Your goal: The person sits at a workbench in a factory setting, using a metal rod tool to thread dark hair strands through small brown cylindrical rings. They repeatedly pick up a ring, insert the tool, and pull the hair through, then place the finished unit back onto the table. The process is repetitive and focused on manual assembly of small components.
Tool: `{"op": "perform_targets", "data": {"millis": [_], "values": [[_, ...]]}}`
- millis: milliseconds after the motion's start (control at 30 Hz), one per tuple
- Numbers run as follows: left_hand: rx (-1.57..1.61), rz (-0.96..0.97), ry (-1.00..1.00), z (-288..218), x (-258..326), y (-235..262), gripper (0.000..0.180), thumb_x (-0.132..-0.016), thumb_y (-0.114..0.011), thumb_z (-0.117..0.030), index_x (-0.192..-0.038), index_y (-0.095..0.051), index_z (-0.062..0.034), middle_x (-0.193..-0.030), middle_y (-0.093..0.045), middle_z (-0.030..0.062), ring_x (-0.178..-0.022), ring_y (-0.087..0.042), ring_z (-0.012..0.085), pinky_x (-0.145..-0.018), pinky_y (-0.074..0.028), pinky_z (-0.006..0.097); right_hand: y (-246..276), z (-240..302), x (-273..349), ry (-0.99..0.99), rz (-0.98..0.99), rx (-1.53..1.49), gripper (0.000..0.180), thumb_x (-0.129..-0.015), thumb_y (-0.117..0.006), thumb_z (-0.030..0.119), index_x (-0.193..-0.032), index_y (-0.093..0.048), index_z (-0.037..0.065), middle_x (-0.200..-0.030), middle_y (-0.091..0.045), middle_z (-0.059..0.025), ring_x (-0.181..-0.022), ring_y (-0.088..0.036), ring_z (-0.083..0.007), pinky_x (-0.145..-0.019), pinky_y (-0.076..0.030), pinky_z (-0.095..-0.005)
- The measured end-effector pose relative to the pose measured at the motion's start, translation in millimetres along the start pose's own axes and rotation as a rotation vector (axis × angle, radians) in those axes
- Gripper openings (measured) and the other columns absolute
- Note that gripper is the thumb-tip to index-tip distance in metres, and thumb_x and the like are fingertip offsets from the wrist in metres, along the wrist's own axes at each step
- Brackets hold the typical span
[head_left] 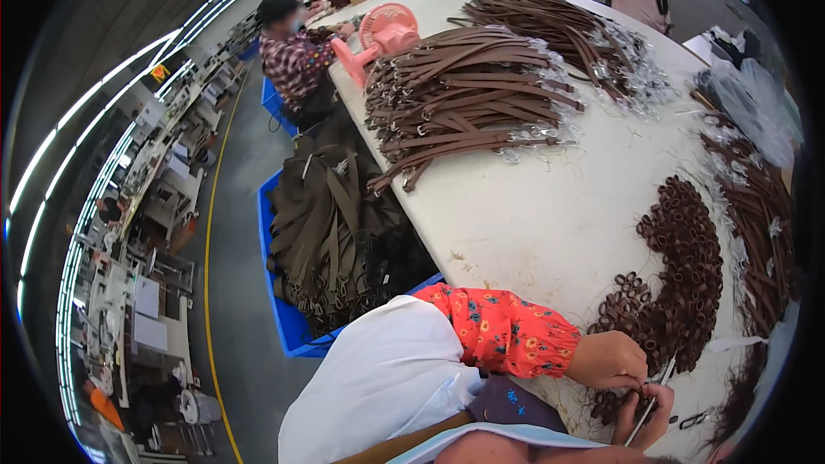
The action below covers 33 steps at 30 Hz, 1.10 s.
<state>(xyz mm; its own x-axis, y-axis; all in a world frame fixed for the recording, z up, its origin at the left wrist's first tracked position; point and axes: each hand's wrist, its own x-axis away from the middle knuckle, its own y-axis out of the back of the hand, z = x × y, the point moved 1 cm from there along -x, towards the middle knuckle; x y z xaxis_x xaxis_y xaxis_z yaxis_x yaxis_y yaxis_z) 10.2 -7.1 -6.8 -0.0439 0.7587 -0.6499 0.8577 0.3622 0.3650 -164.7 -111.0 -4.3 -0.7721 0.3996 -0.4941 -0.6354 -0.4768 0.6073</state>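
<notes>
My left hand, coming out of a red floral sleeve, is closed with its fingertips pinched together. What it pinches is hidden. Just below it, my right hand grips a slim metal tool that slants up past the fingers; its exact kind is unclear. Both hands almost meet over the white table. Right beside them spreads a large curved heap of small brown loops, with a few more dark loops under the left hand. A small dark looped item lies right of my right hand.
Brown straps with buckles are stacked ahead, with more straps along the right. A pink fan stands at the table's left edge. A blue bin of dark straps sits on the floor. Two people work farther off.
</notes>
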Motion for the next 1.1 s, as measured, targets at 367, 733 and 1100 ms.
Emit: {"op": "perform_targets", "data": {"millis": [367,733,1100], "values": [[0.312,-0.046,0.207,-0.3,-5.6,-4.4,0.007,-0.089,-0.058,-0.006,-0.085,-0.055,-0.0012,-0.069,-0.061,0.0104,-0.06,-0.063,0.0237,-0.054,-0.048,0.034,-4.6,5.7,-5.1,-0.041,-0.109,-0.051,0.022,-0.083,-0.07,0.001,-0.103,-0.06,0.002,-0.087,-0.061,-0.0092,-0.072,-0.058,-0.0145,-0.065,-0.048,-0.0265],[0.474,-0.009,0.326,9.3,-2.9,-10.5,0.01,-0.095,-0.048,-0.01,-0.091,-0.045,-0.0022,-0.061,-0.06,0.0058,-0.05,-0.062,0.0146,-0.047,-0.047,0.028,-8.2,4.1,-4.3,-0.066,-0.044,-0.005,0.019,-0.088,-0.06,0.005,-0.106,-0.053,0.002,-0.094,-0.056,-0.0091,-0.081,-0.056,-0.018,-0.076,-0.046,-0.0299],[0.432,-0.037,0.283,12.6,0.9,-10.1,0.011,-0.095,-0.048,-0.011,-0.09,-0.044,-0.0019,-0.062,-0.057,0.0057,-0.05,-0.06,0.0147,-0.047,-0.045,0.029,-14.6,11.8,-11.7,0.059,-0.122,0.055,0.021,-0.085,-0.073,0.01,-0.101,-0.061,0.003,-0.09,-0.061,-0.0085,-0.076,-0.06,-0.0165,-0.066,-0.051,-0.0277]]}}
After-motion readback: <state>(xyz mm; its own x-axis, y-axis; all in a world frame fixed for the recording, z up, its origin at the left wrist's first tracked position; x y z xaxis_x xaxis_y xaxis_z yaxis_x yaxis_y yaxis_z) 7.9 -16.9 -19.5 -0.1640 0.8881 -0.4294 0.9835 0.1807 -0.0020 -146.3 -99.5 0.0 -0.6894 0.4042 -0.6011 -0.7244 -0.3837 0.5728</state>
